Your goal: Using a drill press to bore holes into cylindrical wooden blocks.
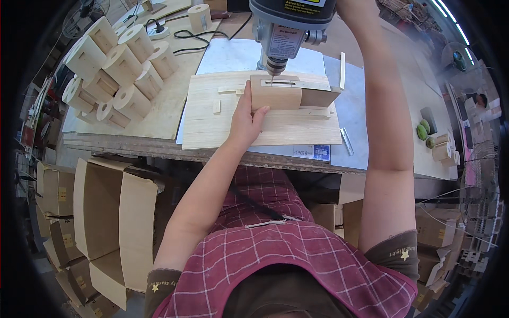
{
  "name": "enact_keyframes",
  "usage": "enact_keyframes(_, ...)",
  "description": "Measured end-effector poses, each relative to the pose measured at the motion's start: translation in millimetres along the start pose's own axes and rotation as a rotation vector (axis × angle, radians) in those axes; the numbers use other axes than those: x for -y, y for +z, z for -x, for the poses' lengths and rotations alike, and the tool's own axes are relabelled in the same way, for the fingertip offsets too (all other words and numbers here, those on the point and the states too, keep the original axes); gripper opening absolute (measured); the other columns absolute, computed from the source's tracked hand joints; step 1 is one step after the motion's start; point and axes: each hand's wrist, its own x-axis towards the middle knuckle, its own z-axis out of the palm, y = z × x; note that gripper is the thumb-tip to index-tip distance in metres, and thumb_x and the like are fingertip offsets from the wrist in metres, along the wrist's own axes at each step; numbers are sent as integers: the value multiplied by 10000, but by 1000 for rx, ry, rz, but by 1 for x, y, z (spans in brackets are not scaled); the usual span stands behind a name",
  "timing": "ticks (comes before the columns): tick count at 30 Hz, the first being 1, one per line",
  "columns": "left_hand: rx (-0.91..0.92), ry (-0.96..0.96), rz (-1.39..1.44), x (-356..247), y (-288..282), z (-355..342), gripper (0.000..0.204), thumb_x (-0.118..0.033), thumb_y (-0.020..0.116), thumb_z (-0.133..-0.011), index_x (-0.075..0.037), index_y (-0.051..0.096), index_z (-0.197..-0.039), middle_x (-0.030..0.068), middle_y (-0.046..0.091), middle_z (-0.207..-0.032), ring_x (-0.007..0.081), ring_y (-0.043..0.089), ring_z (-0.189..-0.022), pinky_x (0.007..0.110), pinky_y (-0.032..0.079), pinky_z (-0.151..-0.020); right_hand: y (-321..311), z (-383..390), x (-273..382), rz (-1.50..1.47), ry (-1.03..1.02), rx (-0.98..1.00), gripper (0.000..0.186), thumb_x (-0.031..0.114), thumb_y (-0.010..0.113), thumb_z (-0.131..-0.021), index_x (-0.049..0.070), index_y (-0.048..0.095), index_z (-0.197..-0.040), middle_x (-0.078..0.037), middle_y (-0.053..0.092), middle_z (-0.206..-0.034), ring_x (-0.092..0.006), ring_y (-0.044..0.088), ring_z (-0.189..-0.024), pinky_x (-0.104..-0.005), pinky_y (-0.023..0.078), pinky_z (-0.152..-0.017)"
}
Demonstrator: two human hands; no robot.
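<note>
My left hand [247, 123] grips the left end of a pale wooden block [277, 99], its thumb along the near face. A slotted light strip [307, 85] lies along the block's top, and a darker piece [319, 98] adjoins its right side. Over the strip's left part hangs the bench drill [283, 40], its chuck [276, 65] holding a thin bit. The bit's tip meets or nearly meets the strip; I cannot tell which. My right hand [356, 6] is raised beside the drill head at the top edge, its fingers out of sight. Under the block is a flat wooden board [212, 130] with small wood strips.
Wooden cylinders [122, 63] with centre holes are piled at the left, and another cylinder [199, 18] stands behind. A black cable [204, 36] winds across the bench. Green fruits [423, 128] and more cylinders [441, 151] sit at the right. Open cardboard boxes [101, 212] stand below the bench.
</note>
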Motion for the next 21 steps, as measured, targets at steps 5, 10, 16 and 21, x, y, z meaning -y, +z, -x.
enact_keyframes(5,-15,-40,4,-8,-9,3,739,-83,589,-786,-3,140,-1366,204,448,-1178,246,556,-903,287,471,-733,18,15,7,-638,-99,-181,350,333,466,-862,12,543,-746,-88,528,-595,-219,543,-583,-321,427,-531)
enact_keyframes(10,21,-164,6,-15,-8,2,770,-40,617,-746,-20,162,-1367,174,465,-1185,205,577,-786,256,479,-655,29,107,-69,-756,400,400,305,250,590,-821,80,560,-1072,-40,576,-1028,-115,525,-946,-262,400,-833)
enact_keyframes(16,-86,-111,-334,-22,-26,2,774,-48,693,-649,-61,323,-1329,134,600,-1033,191,584,-728,258,468,-639,23,190,-73,-517,359,721,367,94,728,-673,15,575,-996,-34,599,-877,-113,546,-812,-247,445,-713)
enact_keyframes(21,-47,-110,-175,-25,-82,37,742,-56,716,-624,-68,395,-1293,62,622,-1003,81,587,-773,207,455,-646,-2,198,-62,-686,595,787,285,24,719,-659,-1,586,-909,-23,596,-799,-82,535,-767,-241,445,-678)
